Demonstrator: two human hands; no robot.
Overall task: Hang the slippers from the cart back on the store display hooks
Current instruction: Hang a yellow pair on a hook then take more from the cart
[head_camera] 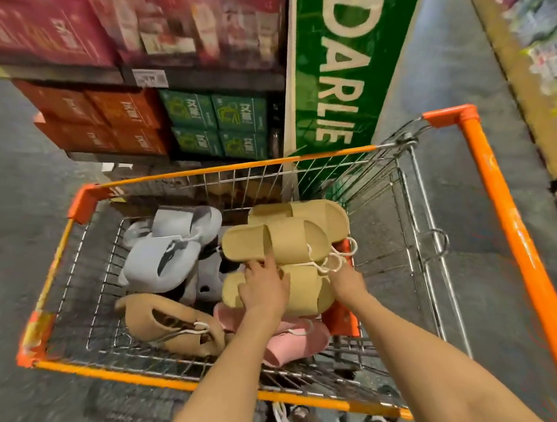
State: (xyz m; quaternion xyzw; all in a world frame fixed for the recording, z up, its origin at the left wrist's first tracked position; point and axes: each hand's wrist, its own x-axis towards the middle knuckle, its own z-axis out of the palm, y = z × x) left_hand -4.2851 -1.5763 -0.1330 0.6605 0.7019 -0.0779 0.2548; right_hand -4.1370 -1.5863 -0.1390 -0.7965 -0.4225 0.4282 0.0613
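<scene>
**Both hands reach into the cart**

In the cart [475,166], the left hand [265,287] rests with spread fingers on the yellow slippers [283,240]. The right hand [345,280] reaches their white cord [333,256]; its finger state cannot be told. Grey slippers [160,258] lie left of them.

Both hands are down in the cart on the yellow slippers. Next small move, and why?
Probably close the right hand on the white cord tying the yellow slippers and lift that pair out. The left hand already rests flat on them with straight fingers, the right is at the cord loops, and this pair lies on top of the pile in the cart.
</scene>
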